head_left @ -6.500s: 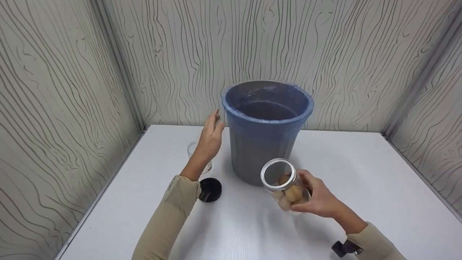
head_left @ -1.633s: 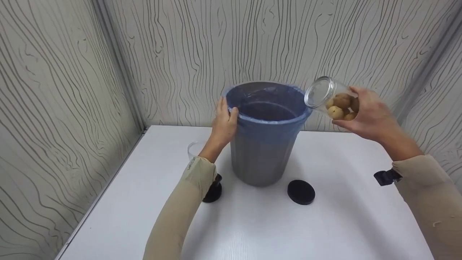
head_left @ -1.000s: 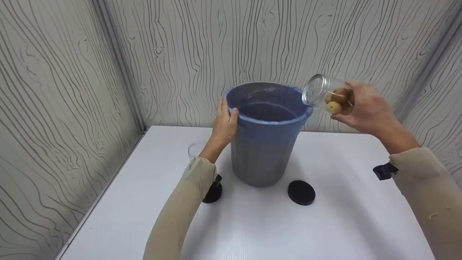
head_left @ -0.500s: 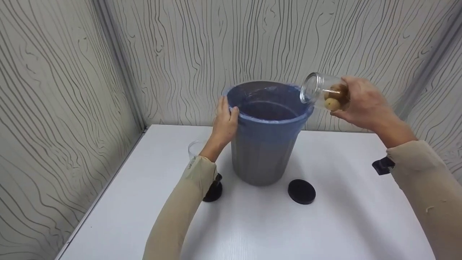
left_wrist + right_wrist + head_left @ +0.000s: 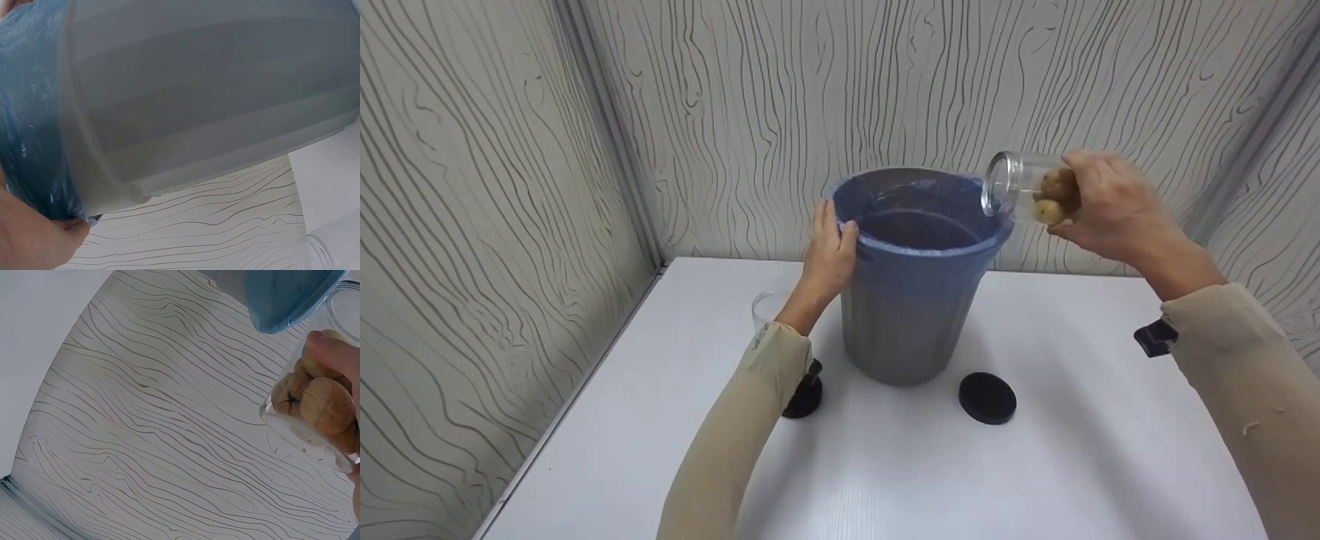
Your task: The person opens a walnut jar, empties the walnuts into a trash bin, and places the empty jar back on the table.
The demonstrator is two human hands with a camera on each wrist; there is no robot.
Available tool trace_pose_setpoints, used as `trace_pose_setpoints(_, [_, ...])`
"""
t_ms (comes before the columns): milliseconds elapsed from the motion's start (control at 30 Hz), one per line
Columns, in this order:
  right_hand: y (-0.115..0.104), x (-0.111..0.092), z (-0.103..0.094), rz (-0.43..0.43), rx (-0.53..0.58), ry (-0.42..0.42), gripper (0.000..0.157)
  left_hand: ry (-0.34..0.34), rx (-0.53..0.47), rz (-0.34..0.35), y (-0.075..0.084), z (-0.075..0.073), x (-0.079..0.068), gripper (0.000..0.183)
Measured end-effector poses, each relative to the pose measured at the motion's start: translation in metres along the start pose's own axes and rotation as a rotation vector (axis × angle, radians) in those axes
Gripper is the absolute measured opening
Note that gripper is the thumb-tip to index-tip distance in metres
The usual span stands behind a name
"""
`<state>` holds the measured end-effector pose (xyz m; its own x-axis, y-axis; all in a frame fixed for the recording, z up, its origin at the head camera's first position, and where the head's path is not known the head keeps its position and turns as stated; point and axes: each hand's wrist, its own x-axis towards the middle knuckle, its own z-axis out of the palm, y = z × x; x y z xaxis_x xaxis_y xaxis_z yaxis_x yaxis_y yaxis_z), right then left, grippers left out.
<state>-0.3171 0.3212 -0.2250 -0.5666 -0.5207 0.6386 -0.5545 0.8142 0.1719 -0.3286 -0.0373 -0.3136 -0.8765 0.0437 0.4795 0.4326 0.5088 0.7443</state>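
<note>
My right hand (image 5: 1114,206) grips a clear glass jar (image 5: 1027,169), its fingers and thumb round the base end. The jar lies tipped nearly sideways, and its uncovered mouth overlaps the right rim of the grey trash can (image 5: 904,330). Several round, tan walnuts (image 5: 326,405) sit in the bottom half of the jar. A blue liner (image 5: 34,112) is folded over the can's rim. On the left side my left hand (image 5: 829,259) holds that rim, thumb bent over the edge of the liner. A black round lid (image 5: 988,398) lies flat on the table.
A second clear jar (image 5: 765,306) stands behind my left forearm, partly hidden. Beside the same sleeve is another black round object (image 5: 804,397), also partly covered. Wood-patterned walls (image 5: 735,112) enclose the white table (image 5: 900,472) at the back and sides.
The right hand set the black lid down, then lifted and tipped the jar toward the can; lately the jar shifted slightly left. The left hand moved onto the rim and stays there.
</note>
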Motion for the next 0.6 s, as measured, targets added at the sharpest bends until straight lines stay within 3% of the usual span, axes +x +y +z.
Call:
trace_pose_setpoints(233, [-0.0015,0.0021,-0.0024,0.0,-0.022,-0.048,0.096,0.001,-0.001,0.006,-0.0009,0.0009,0.0,0.059])
trace_pose_setpoints(600, [-0.0033,0.0041,-0.004,-0.043,-0.081,-0.067,0.094,-0.007,0.006,-0.001,0.0004,-0.0001,-0.0006,0.06])
